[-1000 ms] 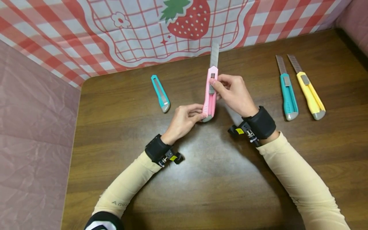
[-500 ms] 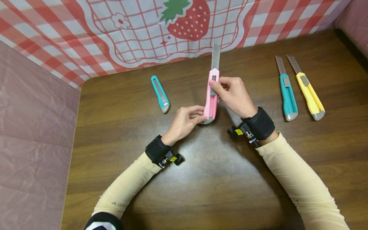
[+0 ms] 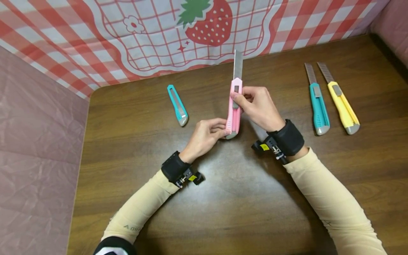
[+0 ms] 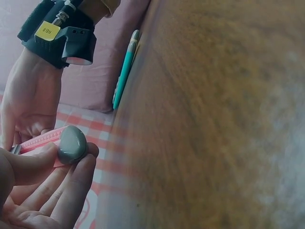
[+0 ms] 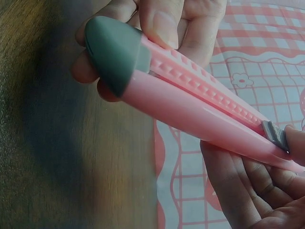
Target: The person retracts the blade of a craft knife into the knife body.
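Observation:
Both hands hold a pink utility knife (image 3: pixel 235 115), its long segmented blade (image 3: pixel 238 64) out and pointing toward the back cloth. My left hand (image 3: pixel 205 136) pinches the lower end by the grey end cap (image 4: pixel 72 145). Higher up, my right hand (image 3: pixel 262 106) grips the body, its thumb at the grey slider (image 5: pixel 275 135). In the right wrist view the ridged slot runs from the cap to that slider. The right fingers wrap behind the handle and are partly hidden in the head view.
A small teal knife (image 3: pixel 177 105) with no blade showing lies to the left on the wooden table (image 3: pixel 207 205). At the right lie a larger teal knife (image 3: pixel 318 108) and a yellow knife (image 3: pixel 344 106), blades exposed. A strawberry-print cloth (image 3: pixel 153 39) hangs along the back.
Both hands keep their hold on the pink knife. The blade stays extended and the knife has turned slightly; the whole view has shifted a little.

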Demonstrator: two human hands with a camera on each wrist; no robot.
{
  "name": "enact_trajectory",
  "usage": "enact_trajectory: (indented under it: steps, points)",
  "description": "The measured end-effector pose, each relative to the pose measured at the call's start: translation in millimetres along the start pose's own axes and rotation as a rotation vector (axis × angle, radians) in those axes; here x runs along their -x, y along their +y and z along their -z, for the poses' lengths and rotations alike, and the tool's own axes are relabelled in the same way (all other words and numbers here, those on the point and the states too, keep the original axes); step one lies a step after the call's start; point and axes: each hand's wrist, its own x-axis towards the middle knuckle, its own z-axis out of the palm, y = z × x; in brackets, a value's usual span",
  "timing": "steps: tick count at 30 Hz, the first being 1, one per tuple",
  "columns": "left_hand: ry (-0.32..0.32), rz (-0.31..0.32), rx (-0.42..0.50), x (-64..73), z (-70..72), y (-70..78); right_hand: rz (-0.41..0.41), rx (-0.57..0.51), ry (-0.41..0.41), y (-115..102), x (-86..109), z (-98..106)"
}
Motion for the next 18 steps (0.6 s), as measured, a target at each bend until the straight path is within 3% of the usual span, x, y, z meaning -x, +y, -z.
enact_trajectory:
  steps: [5,11,18]
  points:
    - [0.003,-0.005,0.019,-4.2,-2.8,-20.8,-0.004,-0.002,-0.001,0,1.1,-1]
    - [-0.006,-0.005,0.032,2.3,-0.1,5.1,0.002,-0.001,0.002,1,0.9,-2]
    - [-0.004,-0.009,0.012,1.7,0.8,6.9,-0.030,-0.039,-0.037,-1,1.7,-3]
